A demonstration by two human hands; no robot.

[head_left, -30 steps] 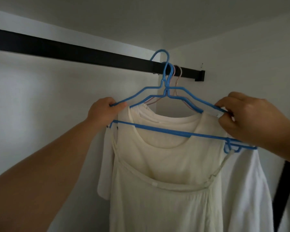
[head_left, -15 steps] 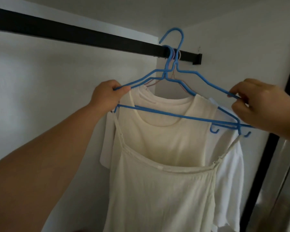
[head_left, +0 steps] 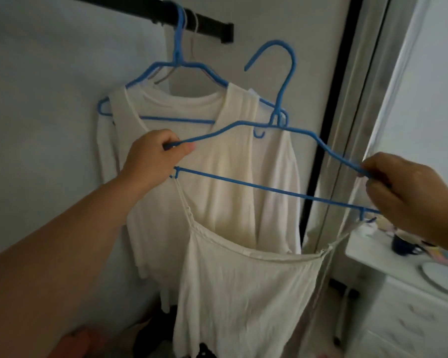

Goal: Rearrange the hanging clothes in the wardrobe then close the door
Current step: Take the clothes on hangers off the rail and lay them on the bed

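I hold a blue hanger (head_left: pixel 277 188) off the rail, in front of the wardrobe. A cream strappy top (head_left: pixel 243 293) hangs from it. My left hand (head_left: pixel 153 156) pinches the hanger's left shoulder and my right hand (head_left: pixel 409 192) grips its right end. Its hook is free in the air, below and right of the black rail (head_left: pixel 166 11). Behind it a cream T-shirt (head_left: pixel 217 161) hangs on a second blue hanger (head_left: pixel 177 60), which is hooked on the rail near its right end.
The wardrobe's black door frame (head_left: pixel 331 140) runs down just right of the clothes. A white drawer unit (head_left: pixel 411 301) with a dark cup (head_left: pixel 402 245) and a plate stands at the lower right. Dark clothes lie on the wardrobe floor.
The front hanger with the strappy top has come off the rail and moved down and to the right, away from the T-shirt. Both hands keep their hold on it.
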